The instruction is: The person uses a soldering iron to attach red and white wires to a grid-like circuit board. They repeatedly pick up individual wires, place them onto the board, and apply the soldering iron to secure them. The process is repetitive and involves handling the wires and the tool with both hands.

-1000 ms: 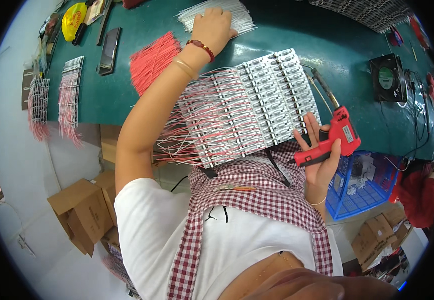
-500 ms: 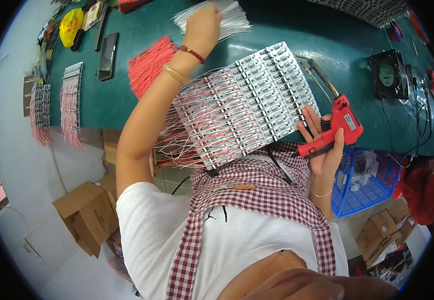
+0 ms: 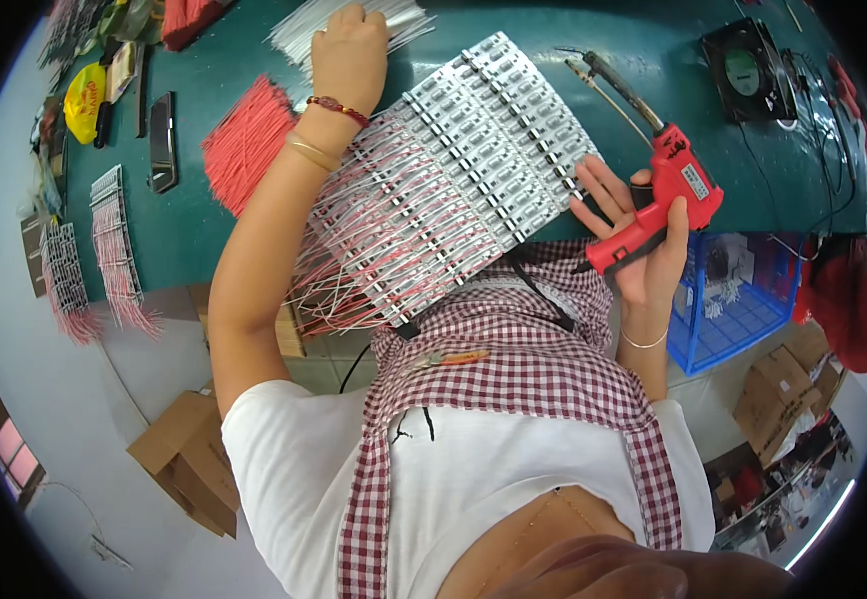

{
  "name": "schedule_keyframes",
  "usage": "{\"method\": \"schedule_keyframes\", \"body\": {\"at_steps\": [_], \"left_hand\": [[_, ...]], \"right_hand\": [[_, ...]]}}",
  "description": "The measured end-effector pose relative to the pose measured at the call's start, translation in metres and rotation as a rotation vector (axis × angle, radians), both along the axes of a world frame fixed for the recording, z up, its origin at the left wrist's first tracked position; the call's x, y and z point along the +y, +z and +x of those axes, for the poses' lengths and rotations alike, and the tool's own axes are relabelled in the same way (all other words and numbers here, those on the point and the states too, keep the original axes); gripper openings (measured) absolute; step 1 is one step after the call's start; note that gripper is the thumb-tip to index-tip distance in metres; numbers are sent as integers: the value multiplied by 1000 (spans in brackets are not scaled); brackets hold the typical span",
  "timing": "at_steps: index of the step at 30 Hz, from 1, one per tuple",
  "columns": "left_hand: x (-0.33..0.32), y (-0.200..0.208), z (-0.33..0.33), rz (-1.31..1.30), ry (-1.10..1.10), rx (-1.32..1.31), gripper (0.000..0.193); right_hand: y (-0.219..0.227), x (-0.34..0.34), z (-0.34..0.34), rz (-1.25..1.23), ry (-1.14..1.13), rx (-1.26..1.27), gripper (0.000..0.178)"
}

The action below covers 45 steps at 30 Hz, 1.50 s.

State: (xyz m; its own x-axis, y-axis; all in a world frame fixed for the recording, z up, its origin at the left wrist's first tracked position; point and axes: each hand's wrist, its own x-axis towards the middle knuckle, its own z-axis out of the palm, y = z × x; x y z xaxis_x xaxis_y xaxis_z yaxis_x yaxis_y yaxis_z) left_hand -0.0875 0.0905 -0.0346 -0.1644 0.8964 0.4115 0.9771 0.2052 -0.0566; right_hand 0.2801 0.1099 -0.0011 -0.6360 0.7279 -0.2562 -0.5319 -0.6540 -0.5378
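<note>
At eleven o'clock the left hand (image 3: 351, 62) is over white wires (image 3: 298, 36) — its fingertips are hidden, so I cannot tell if they pinch any. At three o'clock the right hand (image 3: 656, 268) has its thumb and palm closed on a red soldering gun (image 3: 688, 180). The wired panel (image 3: 473, 150) sits at twelve o'clock, between the hands. Farther out at three, a blue crate (image 3: 692, 319) has small white bits (image 3: 723, 298) inside — a brown box (image 3: 194, 449) stands open at eight.

the left hand (image 3: 349, 65) partly hides white wires (image 3: 299, 36), cropped above.
</note>
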Motion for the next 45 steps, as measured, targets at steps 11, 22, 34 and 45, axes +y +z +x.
{"method": "schedule_keyframes", "body": {"at_steps": [11, 22, 34, 45], "left_hand": [[3, -24, -33, -21, 91, 92, 19], [-4, 35, -69, 422, -113, -1082, 25], [-22, 22, 22, 834, -197, -1380, 28], [-24, 46, 21, 786, -161, -1484, 25]], "right_hand": [[-3, 9, 17, -457, -92, 474, 54], [-10, 12, 20, -487, -88, 728, 44], [7, 11, 14, -276, -122, 405, 52], [31, 4, 5, -22, -77, -3, 55]]}}
